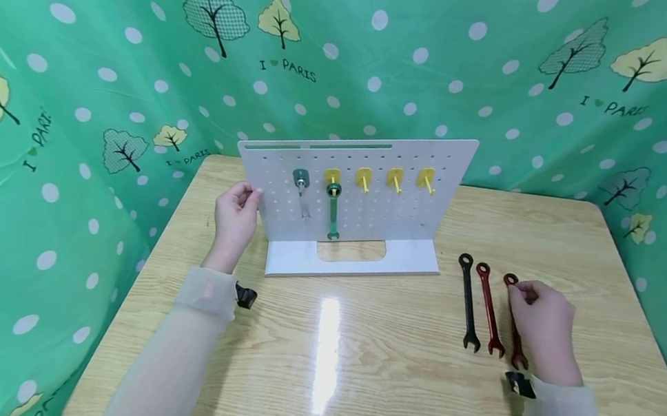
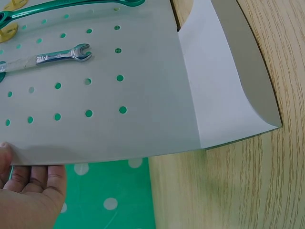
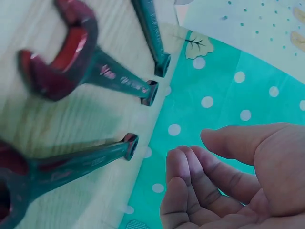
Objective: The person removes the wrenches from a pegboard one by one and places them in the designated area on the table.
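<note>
My left hand (image 1: 235, 220) grips the left edge of a white pegboard (image 1: 270, 211), thumb in front and fingers behind. From the board's hooks hang a small silver wrench (image 2: 71, 54) and a green wrench (image 1: 333, 215). Three wrenches lie side by side on the table at right: a black one (image 1: 468, 304), a red one (image 1: 489, 303) and a darker red one (image 1: 519, 343). My right hand (image 1: 544, 324) is over the darker red wrench, partly covering it. In the right wrist view its thumb and bent fingers stand apart with nothing between them.
Three yellow hooks, such as the rightmost hook (image 1: 426, 179), carry nothing on the board's right half. The board stands on a white base (image 1: 409, 255) with a cutout. Behind the wooden table (image 1: 399, 383) hangs a green dotted curtain (image 1: 378, 47).
</note>
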A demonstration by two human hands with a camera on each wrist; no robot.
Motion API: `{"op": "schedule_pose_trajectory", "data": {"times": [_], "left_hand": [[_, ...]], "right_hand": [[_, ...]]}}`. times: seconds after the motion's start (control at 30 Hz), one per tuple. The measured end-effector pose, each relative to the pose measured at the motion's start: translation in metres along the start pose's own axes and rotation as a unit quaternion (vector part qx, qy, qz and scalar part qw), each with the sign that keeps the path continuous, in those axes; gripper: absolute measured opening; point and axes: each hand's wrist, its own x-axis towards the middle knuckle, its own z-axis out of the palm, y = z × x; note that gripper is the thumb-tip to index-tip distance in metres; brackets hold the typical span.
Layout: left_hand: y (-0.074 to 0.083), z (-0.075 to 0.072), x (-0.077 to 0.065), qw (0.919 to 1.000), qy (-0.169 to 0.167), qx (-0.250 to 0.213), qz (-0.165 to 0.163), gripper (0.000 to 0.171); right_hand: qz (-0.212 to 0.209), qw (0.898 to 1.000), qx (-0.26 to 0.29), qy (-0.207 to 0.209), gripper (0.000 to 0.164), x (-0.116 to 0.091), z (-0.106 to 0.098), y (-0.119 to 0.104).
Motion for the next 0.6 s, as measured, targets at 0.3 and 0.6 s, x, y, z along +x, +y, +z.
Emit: {"op": "schedule_pose_trajectory", "data": {"times": [0.3,0.6], "left_hand": [[-0.002,0.001,0.001,1.0000,0.002,-0.002,-0.004,0.019],[-0.002,0.002,0.001,1.0000,0.004,-0.003,-0.004,0.020]], "right_hand": [[-0.015,1.000,0.008,-0.008,0.025,0.000,0.001,-0.004],[-0.019,0.999,0.032,-0.025,0.029,0.000,0.002,-0.013]]}}
